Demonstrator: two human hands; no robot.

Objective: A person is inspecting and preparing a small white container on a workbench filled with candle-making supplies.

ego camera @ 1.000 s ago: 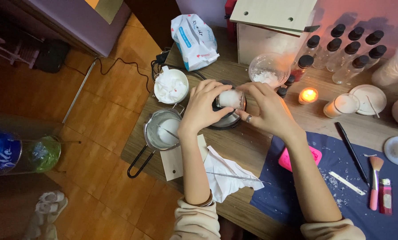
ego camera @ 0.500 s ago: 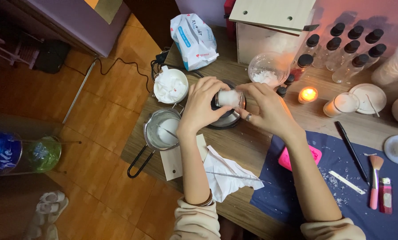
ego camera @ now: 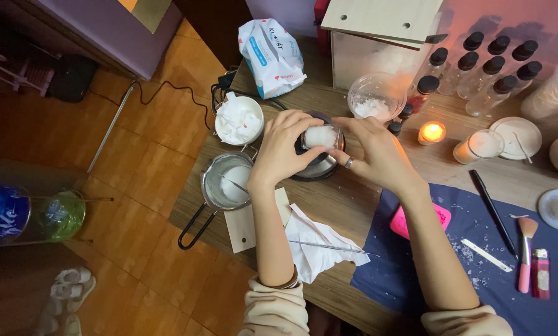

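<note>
Lying far left on the floor: a blue and green bottle (ego camera: 27,214), with a black cord (ego camera: 167,93) trailing toward the worktop (ego camera: 328,205). Standing at the worktop's left edge: a small metal pan (ego camera: 226,183) with a long black handle, white inside, a thin stick leaning in it. Just behind it, a white bowl (ego camera: 238,119) of crumpled paper, and further back a white bag (ego camera: 271,57). Lying near the front edge: a white tissue (ego camera: 316,242) with long tweezers (ego camera: 332,247) across it.

Curled around a small clear jar (ego camera: 321,137) of white stuff at the centre: left hand (ego camera: 285,146), fingers wrapped on the jar's left side, thumb below. Closed on the same jar from the right: right hand (ego camera: 378,155), ring on one finger, fingertips at the rim. Held just above a dark round dish (ego camera: 316,167), touching or not cannot tell.

Behind the hands: a clear bowl (ego camera: 375,96) of white flakes before a wooden box (ego camera: 381,37). Further right: a row of black-capped bottles (ego camera: 490,68), a lit candle (ego camera: 432,132), a white cup (ego camera: 478,146). On the blue mat (ego camera: 478,267) at right: a pink mould (ego camera: 425,219), a black pen (ego camera: 493,211), a pink brush (ego camera: 526,252).
</note>
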